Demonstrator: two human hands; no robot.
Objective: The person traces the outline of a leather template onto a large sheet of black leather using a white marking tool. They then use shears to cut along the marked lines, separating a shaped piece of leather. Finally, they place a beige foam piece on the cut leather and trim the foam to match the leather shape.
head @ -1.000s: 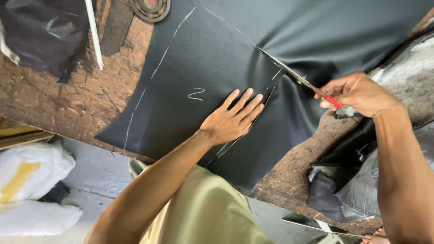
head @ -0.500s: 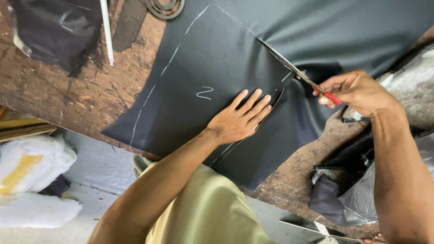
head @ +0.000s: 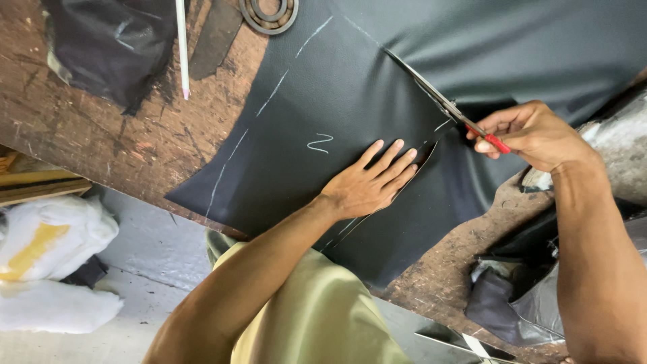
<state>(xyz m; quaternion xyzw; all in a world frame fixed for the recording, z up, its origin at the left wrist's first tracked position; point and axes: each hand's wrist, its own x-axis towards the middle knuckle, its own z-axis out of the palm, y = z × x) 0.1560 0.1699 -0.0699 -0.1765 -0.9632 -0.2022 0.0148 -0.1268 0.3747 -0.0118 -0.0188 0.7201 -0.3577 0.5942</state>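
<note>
A large dark grey leather-like sheet (head: 350,87) lies on a worn wooden table (head: 101,135). White chalk lines and a chalk squiggle (head: 320,143) mark it. My left hand (head: 374,180) presses flat on the sheet, fingers spread, beside a cut slit. My right hand (head: 529,135) grips red-handled scissors (head: 438,98). Their long blades lie along a chalk line, pointing up and left into the sheet.
A metal bearing ring (head: 269,13) and a white stick (head: 182,47) lie at the table's far side beside a dark scrap (head: 111,47). White cloth bundles (head: 47,256) sit on the floor at left. More dark scraps (head: 512,303) lie at lower right.
The view has shifted a little. My left hand stays pressed on the sheet and the scissors remain along the chalk line, slightly further into the sheet.
</note>
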